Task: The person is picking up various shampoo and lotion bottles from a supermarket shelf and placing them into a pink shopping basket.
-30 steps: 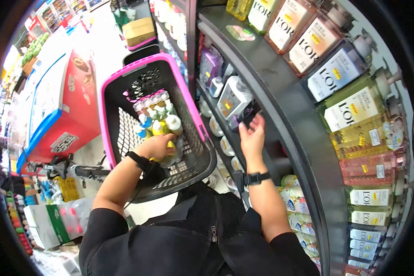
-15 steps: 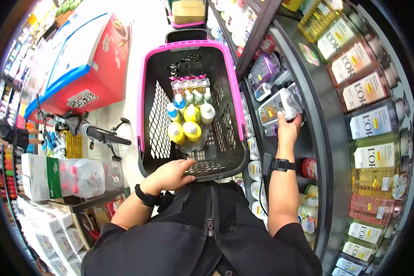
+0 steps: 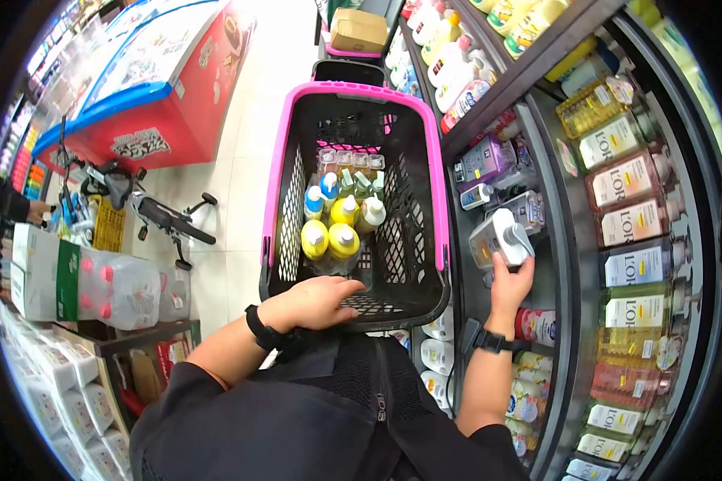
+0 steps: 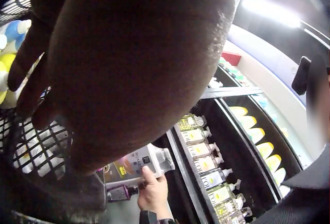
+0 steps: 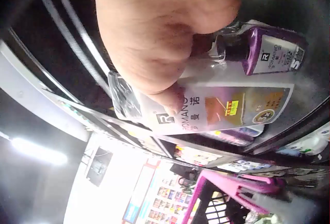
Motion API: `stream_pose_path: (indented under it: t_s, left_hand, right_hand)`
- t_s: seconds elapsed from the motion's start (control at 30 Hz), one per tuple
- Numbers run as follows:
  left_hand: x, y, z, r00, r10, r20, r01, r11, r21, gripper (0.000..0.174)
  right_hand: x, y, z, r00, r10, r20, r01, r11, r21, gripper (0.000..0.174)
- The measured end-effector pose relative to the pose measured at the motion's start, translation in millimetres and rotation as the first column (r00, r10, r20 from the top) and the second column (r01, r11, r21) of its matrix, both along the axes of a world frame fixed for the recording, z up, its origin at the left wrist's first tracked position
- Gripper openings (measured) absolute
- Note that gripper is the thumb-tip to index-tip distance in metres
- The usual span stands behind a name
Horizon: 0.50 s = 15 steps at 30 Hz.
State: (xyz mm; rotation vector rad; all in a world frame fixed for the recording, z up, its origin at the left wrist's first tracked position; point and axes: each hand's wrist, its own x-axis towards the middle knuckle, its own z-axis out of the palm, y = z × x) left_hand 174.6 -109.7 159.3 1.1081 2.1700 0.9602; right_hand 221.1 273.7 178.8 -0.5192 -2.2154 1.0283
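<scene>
My right hand (image 3: pixel 512 290) grips a grey-white bottle (image 3: pixel 497 239) with a clear-wrapped top over the dark shelf. In the right wrist view the hand (image 5: pixel 165 33) pinches that bottle (image 5: pixel 221 108), labelled ROMANO, and a small purple bottle (image 5: pixel 273 51) lies alongside it. My left hand (image 3: pixel 317 303) rests on the near rim of the black basket (image 3: pixel 353 324) with pink edging, its fingers extended inward. Inside the basket stand yellow bottles (image 3: pixel 343 240), blue-and-white bottles and clear pump bottles. The left wrist view shows the left hand (image 4: pixel 129 64) dark and close, with the gripped bottle (image 4: pixel 136 165) beyond.
Rows of pump bottles (image 3: pixel 624 178) line the shelf at the right. Other purple packs (image 3: pixel 486 160) sit farther along the dark shelf. At the left are a red freezer (image 3: pixel 176 120), a small bike (image 3: pixel 168 216) and wrapped jugs (image 3: pixel 128 289). A cardboard box (image 3: pixel 359 30) lies beyond the basket.
My left hand has left the bottles in the basket and come back to its near rim. My right hand has taken hold of the grey-white bottle and tilted it up.
</scene>
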Motion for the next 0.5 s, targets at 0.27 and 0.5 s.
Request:
stream_pose_path:
  t_s: [0.27, 0.5]
  left_hand:
    - [-15.7, 4.6, 26.9, 0.979, 0.169, 0.114, -0.192, 0.951, 0.243, 0.049]
    - [-24.6, 20.0, 55.7, 0.916, 0.338, -0.215, -0.136, 0.767, 0.626, 0.075]
  right_hand:
    - [37.0, -79.7, 70.4, 0.919, 0.202, -0.34, -0.293, 0.925, -0.242, 0.059]
    - [13.3, -120.1, 49.9, 0.773, 0.632, 0.052, -0.605, 0.759, -0.24, 0.056]
